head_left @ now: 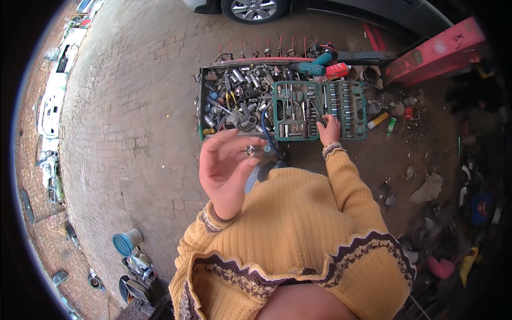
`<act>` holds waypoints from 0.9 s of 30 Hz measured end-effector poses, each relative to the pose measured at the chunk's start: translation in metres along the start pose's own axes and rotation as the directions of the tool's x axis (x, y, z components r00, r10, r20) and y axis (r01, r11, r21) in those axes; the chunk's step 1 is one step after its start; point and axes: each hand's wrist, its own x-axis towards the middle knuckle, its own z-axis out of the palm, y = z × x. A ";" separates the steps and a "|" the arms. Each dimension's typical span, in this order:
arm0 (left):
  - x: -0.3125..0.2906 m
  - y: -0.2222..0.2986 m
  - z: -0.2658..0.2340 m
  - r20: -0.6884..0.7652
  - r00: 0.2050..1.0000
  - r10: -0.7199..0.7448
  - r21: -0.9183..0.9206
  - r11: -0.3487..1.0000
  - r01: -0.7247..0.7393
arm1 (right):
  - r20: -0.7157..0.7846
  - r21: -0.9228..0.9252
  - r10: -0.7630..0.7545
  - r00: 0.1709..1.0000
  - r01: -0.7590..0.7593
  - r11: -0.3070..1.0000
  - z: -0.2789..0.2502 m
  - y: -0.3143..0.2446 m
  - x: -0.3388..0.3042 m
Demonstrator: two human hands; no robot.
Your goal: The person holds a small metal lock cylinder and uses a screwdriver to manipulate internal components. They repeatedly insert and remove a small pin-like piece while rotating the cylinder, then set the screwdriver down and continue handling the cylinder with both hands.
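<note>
My left hand (224, 168) is raised in front of the workbench, its thumb and fingers closed on a small, shiny, round metal piece (249, 151) that looks like a socket. Farther right, my right hand (330, 129) is over the front edge of a green socket-set case (318, 136) that lies unfolded. Its fingers are pinched at the lower end of a slim rod-like tool (316, 108); the exact kind is too small to tell. Rows of sockets (346, 101) fill the case's right half. Ratchets and bits lie in the left half.
Left of the case, a tray of mixed metal parts (237, 101) is heaped up. A teal power tool (312, 68) and a red bottle (337, 71) lie behind the case. A red steel post (434, 50) stands at the right, a car wheel (256, 8) beyond. A blue bucket (125, 243) is lower left.
</note>
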 end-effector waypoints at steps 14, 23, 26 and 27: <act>-0.003 0.014 -0.003 0.090 0.991 0.097 0.172 0.979 -0.111 | -0.162 0.092 0.031 0.986 -0.016 0.996 0.001 0.041 0.014; 0.008 0.014 0.000 0.206 0.969 0.139 0.241 0.952 -0.188 | -0.220 0.657 -0.347 0.912 0.401 0.638 -0.194 -0.091 -0.042; 0.006 0.015 0.006 0.122 0.992 0.004 0.077 0.997 -0.013 | -0.256 0.615 -0.546 0.797 0.571 0.544 -0.230 -0.124 -0.059; 0.006 0.015 0.006 0.133 0.991 -0.006 0.078 0.997 -0.004 | -0.260 0.597 -0.626 0.735 0.632 0.494 -0.238 -0.132 -0.062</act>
